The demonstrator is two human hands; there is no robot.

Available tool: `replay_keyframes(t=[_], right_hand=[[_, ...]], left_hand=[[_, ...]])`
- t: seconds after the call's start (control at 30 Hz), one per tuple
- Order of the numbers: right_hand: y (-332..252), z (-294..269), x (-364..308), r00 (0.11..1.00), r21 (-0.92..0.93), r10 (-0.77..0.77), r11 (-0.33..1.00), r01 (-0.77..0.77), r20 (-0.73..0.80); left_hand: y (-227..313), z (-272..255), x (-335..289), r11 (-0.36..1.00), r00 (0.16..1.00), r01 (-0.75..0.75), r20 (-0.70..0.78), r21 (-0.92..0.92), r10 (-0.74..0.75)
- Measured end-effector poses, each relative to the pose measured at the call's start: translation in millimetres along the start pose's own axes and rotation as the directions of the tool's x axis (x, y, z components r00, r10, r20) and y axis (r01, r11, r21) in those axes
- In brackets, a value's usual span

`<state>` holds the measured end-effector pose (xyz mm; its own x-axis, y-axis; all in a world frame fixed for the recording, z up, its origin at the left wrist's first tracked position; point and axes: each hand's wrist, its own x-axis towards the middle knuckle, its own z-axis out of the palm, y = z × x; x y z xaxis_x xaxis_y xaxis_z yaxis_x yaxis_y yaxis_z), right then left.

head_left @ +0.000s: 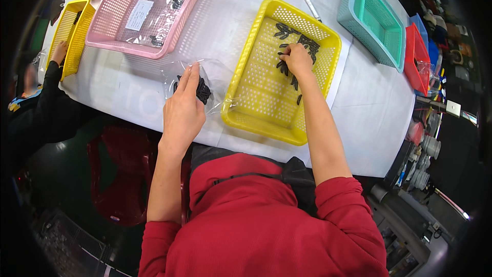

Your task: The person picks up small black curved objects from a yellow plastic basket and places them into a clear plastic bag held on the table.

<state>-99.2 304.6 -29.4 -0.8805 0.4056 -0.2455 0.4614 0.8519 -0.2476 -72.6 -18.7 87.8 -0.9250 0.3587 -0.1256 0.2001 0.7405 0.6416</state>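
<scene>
left hand (183,110), its grip unclear, touches a clear bag (217,88); right hand (299,60) pinches narrowly at black pieces (309,44).

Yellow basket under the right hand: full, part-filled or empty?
Part-filled. Black pieces lie across the far and right part of the yellow basket, around the right hand; elsewhere its perforated bottom shows.

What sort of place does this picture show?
Probably a packing area in a workshop: a yellow basket with small black parts, a clear bag holding more black pieces, and a co-worker's hand at another yellow basket.
</scene>
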Motion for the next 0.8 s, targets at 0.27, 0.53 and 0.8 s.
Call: replay_keyframes(t=[0.27,0.53,0.8], right_hand=[[11,-15,33,0.991,0.004,-0.103,0.995,0.103,0.089],[-3,-16,17,0.978,0.016,-0.196,0.981,0.196,0.064],[-128,-50,-119,0.845,0.702,-0.534,0.589,0.401,-0.034]], left_hand=[[3,0,4,1.000,1.000,0.022,0.017,0.004,-0.023],[4,-2,2,0.998,0.999,0.048,0.021,-0.030,-0.047],[-4,5,3,0.994,0.995,-0.088,-0.040,0.062,0.090]])
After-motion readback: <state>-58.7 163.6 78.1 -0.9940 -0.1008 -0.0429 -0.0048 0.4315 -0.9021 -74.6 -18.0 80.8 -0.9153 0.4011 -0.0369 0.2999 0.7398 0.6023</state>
